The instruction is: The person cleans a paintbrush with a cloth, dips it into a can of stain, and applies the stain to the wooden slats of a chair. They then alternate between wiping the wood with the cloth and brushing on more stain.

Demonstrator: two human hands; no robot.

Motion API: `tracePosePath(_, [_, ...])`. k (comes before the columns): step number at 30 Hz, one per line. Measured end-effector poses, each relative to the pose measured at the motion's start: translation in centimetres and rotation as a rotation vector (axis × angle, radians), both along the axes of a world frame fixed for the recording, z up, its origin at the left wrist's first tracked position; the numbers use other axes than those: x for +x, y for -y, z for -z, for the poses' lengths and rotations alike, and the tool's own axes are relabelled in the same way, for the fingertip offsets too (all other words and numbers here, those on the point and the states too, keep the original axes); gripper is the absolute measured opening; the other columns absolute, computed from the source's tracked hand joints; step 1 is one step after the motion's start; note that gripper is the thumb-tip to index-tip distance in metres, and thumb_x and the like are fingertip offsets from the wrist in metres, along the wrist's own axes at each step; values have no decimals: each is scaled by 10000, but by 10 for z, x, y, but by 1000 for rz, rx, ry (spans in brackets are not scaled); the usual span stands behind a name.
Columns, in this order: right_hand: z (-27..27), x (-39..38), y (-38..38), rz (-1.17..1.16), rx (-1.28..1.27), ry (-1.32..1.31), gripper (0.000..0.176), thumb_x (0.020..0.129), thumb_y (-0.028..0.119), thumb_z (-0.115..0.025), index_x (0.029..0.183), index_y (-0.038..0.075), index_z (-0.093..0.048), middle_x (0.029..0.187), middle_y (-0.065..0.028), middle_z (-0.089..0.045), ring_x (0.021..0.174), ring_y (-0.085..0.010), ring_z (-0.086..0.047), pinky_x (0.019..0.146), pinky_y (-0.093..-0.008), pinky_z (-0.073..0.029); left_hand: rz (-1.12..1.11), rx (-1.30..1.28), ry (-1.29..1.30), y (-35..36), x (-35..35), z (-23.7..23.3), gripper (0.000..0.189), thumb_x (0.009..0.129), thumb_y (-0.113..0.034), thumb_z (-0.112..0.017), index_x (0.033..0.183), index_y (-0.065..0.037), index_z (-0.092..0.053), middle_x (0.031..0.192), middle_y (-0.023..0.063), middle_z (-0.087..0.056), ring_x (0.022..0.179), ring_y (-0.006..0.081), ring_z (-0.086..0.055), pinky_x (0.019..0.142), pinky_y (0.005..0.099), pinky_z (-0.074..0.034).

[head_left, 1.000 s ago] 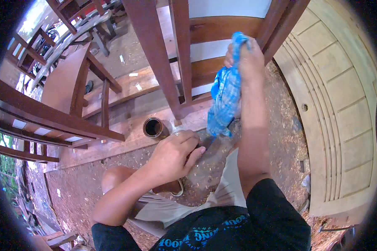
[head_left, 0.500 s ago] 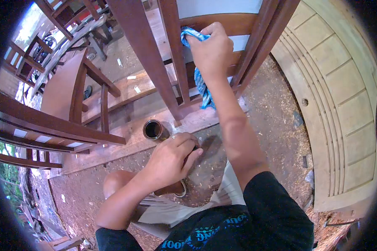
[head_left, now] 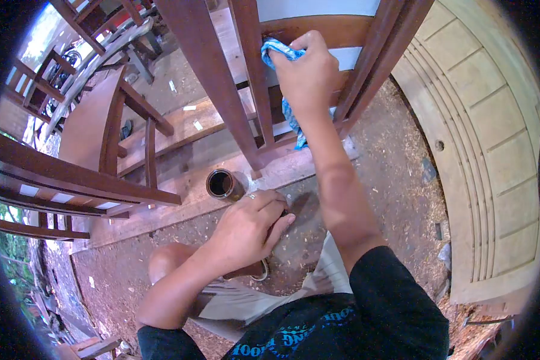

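- An open jar (head_left: pixel 236 192) stands upright on a board (head_left: pixel 189 194), mouth facing up, just beside the left hand; its inside looks dark—whether that is liquid, and how full it is, I cannot tell.
- The blue patterned cloth (head_left: pixel 292 120) is in the right hand (head_left: pixel 309 69), against the wooden frame (head_left: pixel 219 81) by the upper slat (head_left: pixel 327 31). The right fingers are bent closed on a bunched fold of it.
- The cloth's long axis runs down from that grip; its loose lower end hangs toward the frame's bottom rail. The hand and wrist cover its middle.
- The frame's long posts slope from the top edge of the view down to the board; the upper ends are cut off. White areas show between the slats.
- The left hand (head_left: pixel 252 219) is low, in front of the person, fingers curled and turned down—a dark spot shows by the fingertips, but I cannot tell if they hold anything.
- At left, 1 brown chair (head_left: pixel 90 171) is partly cut off by the dark round border; at right, 1 pale grooved panel (head_left: pixel 492 141) lies well apart from the jar.
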State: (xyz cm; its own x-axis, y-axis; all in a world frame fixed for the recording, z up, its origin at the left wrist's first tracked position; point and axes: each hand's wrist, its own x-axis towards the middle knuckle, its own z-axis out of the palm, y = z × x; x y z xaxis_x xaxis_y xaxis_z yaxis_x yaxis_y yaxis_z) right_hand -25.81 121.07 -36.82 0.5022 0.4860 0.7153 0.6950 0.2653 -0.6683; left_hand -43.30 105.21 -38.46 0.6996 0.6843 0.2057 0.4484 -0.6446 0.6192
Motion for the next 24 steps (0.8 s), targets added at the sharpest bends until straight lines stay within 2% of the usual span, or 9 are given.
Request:
tracePosePath(10, [-5, 1, 4, 16, -130, -36, 305, 649, 227, -809, 803, 33, -632, 706, -184, -663, 689, -370, -658, 656, -436, -510, 6, 31, 4, 0, -1, 3, 142, 853, -119, -662, 896, 13, -633, 951, 153, -634, 868, 335, -629, 753, 415, -524])
tracePosePath(14, [-3, 0, -10, -16, -26, -49, 296, 652, 229, -807, 800, 40, -634, 718, -182, -669, 697, -368, -663, 666, -443, -513, 6, 2, 5, 0, 0, 1, 123, 862, -94, -645, 884, 24, -618, 946, 170, -636, 874, 354, -627, 767, 423, -515])
tracePosePath(19, [-2, -1, -2, 11, -176, -13, 281, 662, 230, -803, 779, 40, -634, 729, -187, -672, 705, -379, -660, 670, -447, -514, 16, -4, 14, 0, -1, 5, 133, 861, -105, -646, 877, 25, -620, 927, 176, -634, 849, 365, -625, 757, 428, -513])
tracePosePath(22, [-7, -4, 0, 1, -95, -70, 286, 663, 237, -805, 762, 35, -628, 715, -188, -668, 701, -385, -657, 669, -451, -513, 21, 15, -28, -1, -1, 5, 141, 849, -115, -661, 884, 17, -628, 944, 163, -634, 852, 350, -626, 748, 426, -521])
tracePosePath(23, [-3, -3, -9, -35, 4, -71, 293, 660, 240, -808, 754, 32, -624, 705, -190, -665, 698, -388, -657, 665, -454, -514, 25, 23, -49, 0, 0, 5, 146, 843, -120, -669, 890, 13, -632, 953, 156, -634, 855, 342, -626, 745, 424, -525])
tracePosePath(24, [0, -2, -8, -31, -21, -68, 293, 660, 239, -808, 751, 31, -623, 702, -190, -664, 694, -388, -655, 662, -453, -514, 28, 21, -48, 0, 0, 5, 145, 842, -119, -669, 889, 13, -631, 954, 157, -633, 854, 343, -626, 745, 425, -524])
